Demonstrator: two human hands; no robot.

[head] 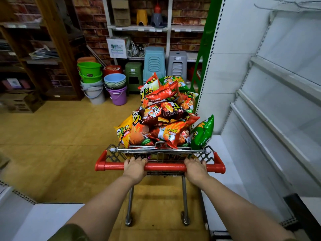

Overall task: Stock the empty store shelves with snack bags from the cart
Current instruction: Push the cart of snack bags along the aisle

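**Q:** State of the hands?
**Me:** Both are clenched on the red handle [163, 166] of the cart [156, 150]. My left hand [135, 166] grips left of centre and my right hand [195, 168] grips right of centre. My fingers [139, 160] are curled over the far side of the bar. Neither hand holds a bag.

**Q:** Where is the stock?
**Me:** The snack bags [163, 115] are all heaped in the cart at 12 o'clock from me, piled well above the rim. The white shelves [271, 108] stand bare at 2 to 3 o'clock, and the cart is just beside their base.

**Q:** Orientation?
**Me:** The cart's long axis runs 6 to 12, nose at 12 toward the stools [153, 63], with the buckets [93, 80] at 11. It lies along the shelf front rather than facing it. The green bag [202, 132] at the near right corner stands on end, its top tilted toward 1 o'clock and out over the rim.

**Q:** Risks?
**Me:** These are judgements only.
1. The green bag looks likeliest to drop to the floor [60, 136] if I jolt or swing the cart, because it sits outside the heap.
2. The heap is loose and high, so pulling a low bag first could send the top ones sliding off.
3. The cart's right side is close to the shelf base, so an angled push could knock it.
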